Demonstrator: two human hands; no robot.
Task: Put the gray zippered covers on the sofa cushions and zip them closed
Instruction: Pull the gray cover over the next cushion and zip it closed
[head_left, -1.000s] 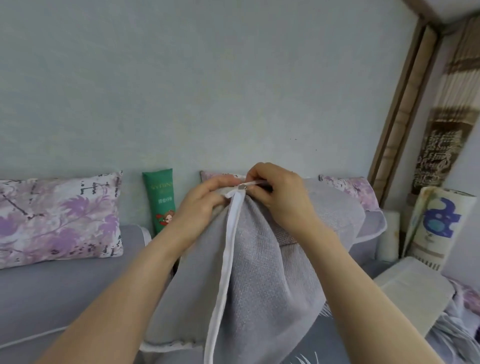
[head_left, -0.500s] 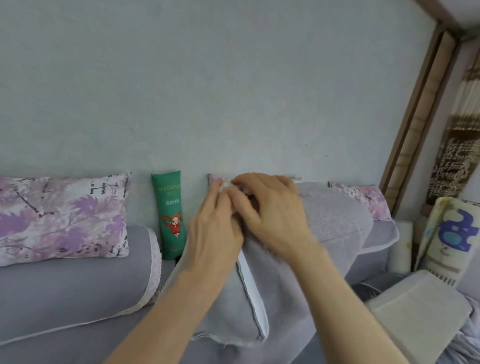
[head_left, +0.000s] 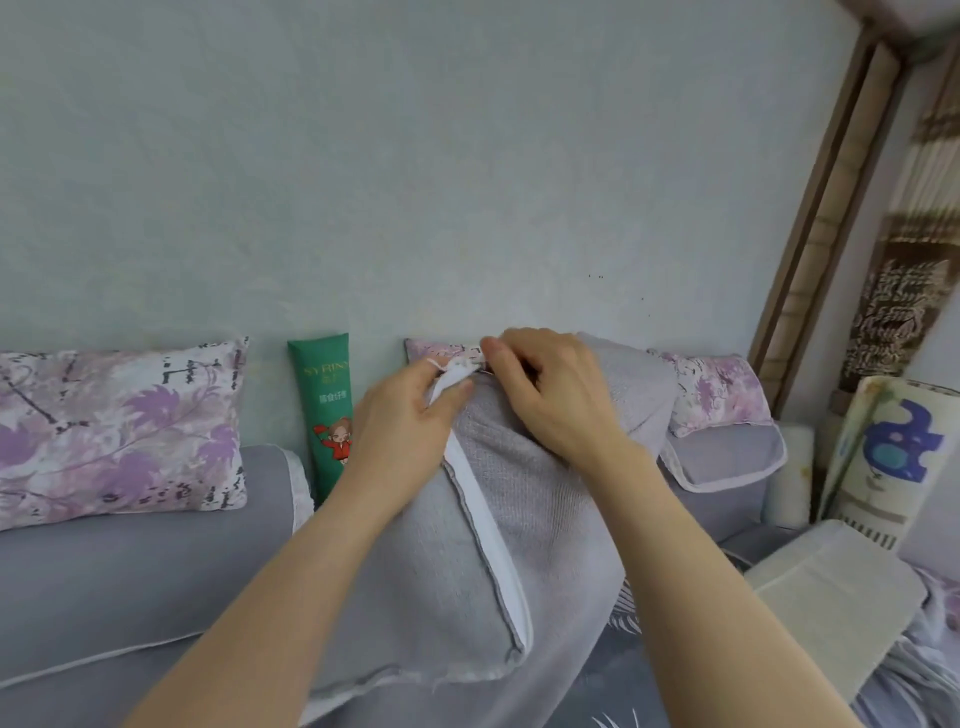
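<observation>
Gray zippered cover (head_left: 524, 519) stands on end in the middle of my view, on the gray sofa (head_left: 130, 571), leaning a little to the right. It is full and keeps a block shape, so it looks stuffed, but I cannot see the filling, because no gap shows along the seam. The fabric is a light gray weave, and a white zipper tape (head_left: 485, 525) runs from the lower corner up to the top edge. The hands are close together at that top edge. The left hand (head_left: 400, 431) pinches the upper end of the zipper tape between thumb and forefinger. The right hand (head_left: 550, 395) has its fingers curled over the top of the gray zippered cover, just beside the left fingertips. The zipper pull is hidden under the fingers, so I cannot tell how far the zipper is closed at the top. Behind the hands a floral pillow (head_left: 436, 349) shows only a corner. A green tube-shaped package (head_left: 324, 415) leans on the wall, near a bigger purple floral pillow (head_left: 114, 431). At the right a bare pale cushion (head_left: 831, 587) is partly cut off.
</observation>
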